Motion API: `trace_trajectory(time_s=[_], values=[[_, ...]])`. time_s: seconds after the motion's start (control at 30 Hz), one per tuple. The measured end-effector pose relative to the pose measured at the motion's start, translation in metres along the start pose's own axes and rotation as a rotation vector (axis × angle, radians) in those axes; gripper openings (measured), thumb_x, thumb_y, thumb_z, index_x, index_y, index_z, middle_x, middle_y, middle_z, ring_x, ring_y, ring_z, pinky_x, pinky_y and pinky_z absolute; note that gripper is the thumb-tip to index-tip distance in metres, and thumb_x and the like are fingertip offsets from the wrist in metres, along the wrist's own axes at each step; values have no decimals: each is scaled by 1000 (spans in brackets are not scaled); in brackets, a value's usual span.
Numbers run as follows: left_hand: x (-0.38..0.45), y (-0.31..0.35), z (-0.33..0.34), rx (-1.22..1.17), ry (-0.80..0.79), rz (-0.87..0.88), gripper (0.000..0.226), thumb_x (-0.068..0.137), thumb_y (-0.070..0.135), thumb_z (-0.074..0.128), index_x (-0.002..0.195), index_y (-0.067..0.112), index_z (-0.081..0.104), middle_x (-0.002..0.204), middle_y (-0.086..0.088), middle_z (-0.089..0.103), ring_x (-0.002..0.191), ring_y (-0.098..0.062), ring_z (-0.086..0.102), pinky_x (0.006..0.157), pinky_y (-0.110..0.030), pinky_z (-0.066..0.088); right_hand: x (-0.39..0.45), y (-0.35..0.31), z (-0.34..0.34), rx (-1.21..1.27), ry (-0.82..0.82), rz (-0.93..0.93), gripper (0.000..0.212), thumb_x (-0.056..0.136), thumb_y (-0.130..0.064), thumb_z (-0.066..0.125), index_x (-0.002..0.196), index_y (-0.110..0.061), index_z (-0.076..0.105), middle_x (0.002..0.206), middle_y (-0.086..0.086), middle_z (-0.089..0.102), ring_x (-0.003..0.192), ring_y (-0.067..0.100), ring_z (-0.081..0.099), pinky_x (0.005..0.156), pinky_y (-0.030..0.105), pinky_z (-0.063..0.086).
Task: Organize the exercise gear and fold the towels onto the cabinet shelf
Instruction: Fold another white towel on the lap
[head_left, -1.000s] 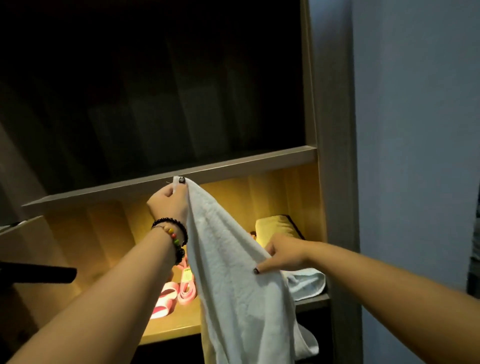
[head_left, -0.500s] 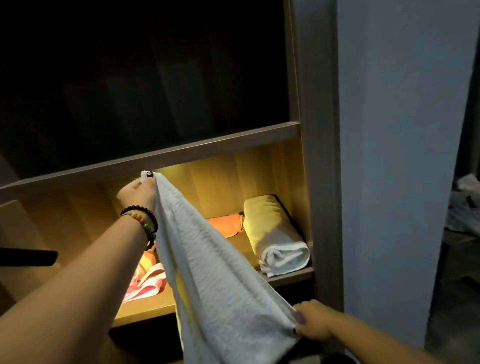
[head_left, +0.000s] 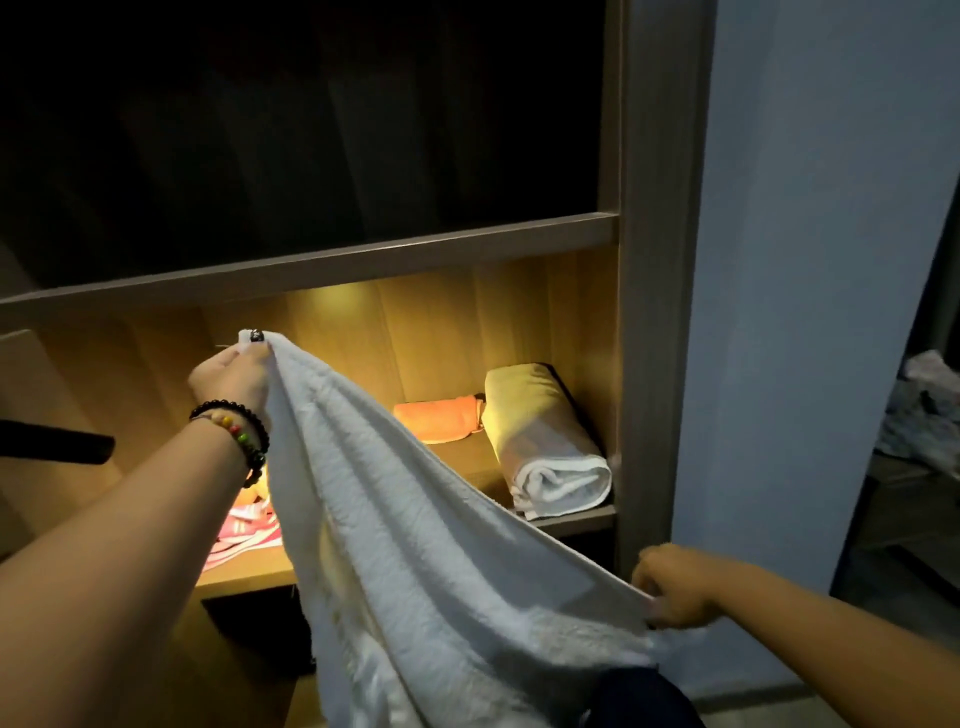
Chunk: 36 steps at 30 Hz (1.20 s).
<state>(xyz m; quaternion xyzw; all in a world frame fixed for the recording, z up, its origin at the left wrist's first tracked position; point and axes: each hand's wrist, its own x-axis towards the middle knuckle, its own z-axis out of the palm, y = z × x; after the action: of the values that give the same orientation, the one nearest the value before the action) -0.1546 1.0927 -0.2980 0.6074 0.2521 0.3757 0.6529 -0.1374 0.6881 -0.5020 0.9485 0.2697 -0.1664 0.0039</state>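
Observation:
A white towel (head_left: 415, 545) is stretched out in front of the lit cabinet shelf (head_left: 571, 519). My left hand (head_left: 228, 379) pinches its top corner up near the shelf opening. Lower right, my right hand (head_left: 670, 587) grips the towel's other edge, pulling it taut. The rest of the towel hangs down below. On the shelf lie a rolled white towel (head_left: 545, 447) at the right, an orange cloth (head_left: 436, 418) behind it, and pink and white bands (head_left: 244, 535) at the left, partly hidden by my left arm.
A dark upper compartment (head_left: 311, 130) sits above the lit shelf. The cabinet's side post (head_left: 654, 312) and a pale wall (head_left: 805, 312) stand to the right. A black bar (head_left: 57, 441) juts in from the left. Bags lie on the floor at far right (head_left: 930, 410).
My right hand slid from the towel's middle down and right to its far edge, spreading the towel out. The view shifted, revealing the rolled towel and orange cloth.

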Motion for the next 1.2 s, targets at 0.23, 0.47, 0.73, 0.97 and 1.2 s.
trace_trajectory(time_s=[0.23, 0.47, 0.73, 0.97, 1.2], values=[[-17, -8, 4, -14, -590, 5, 10, 91, 11, 63, 90, 3, 69, 98, -12, 64, 94, -26, 61, 83, -35, 52, 36, -110, -63, 885, 507, -262, 33, 85, -32, 70, 116, -24, 61, 116, -10, 59, 112, 4, 54, 95, 19, 41], [-27, -5, -10, -47, -763, -19, 16, 87, 13, 58, 96, 1, 64, 96, -8, 59, 89, -21, 58, 80, -34, 49, 58, -190, -83, 1114, 748, -363, 21, 80, -17, 70, 96, -21, 57, 84, -12, 60, 75, 3, 54, 73, 20, 44], [-27, -6, -10, -63, -861, -17, 30, 77, 33, 73, 89, 6, 67, 89, -4, 60, 83, -18, 59, 73, -30, 53, 68, -200, -57, 807, 898, -289, 12, 82, -29, 72, 91, -21, 74, 135, -5, 37, 127, 11, 29, 100, 22, 25], [-20, -6, -3, -71, -843, -42, 35, 66, 40, 80, 83, 10, 72, 87, -2, 64, 86, -20, 58, 75, -33, 51, 71, -183, -71, 1004, 694, -339, 22, 76, -37, 76, 84, -16, 76, 93, 0, 53, 91, 14, 54, 82, 27, 43], [-19, -12, 17, -317, -253, -82, 9, 90, 17, 65, 92, 10, 70, 91, -5, 69, 83, -17, 68, 68, -29, 59, 88, -150, -44, 880, 289, -229, 35, 87, -25, 69, 57, -27, 50, 68, -9, 49, 63, 5, 46, 59, 24, 37]])
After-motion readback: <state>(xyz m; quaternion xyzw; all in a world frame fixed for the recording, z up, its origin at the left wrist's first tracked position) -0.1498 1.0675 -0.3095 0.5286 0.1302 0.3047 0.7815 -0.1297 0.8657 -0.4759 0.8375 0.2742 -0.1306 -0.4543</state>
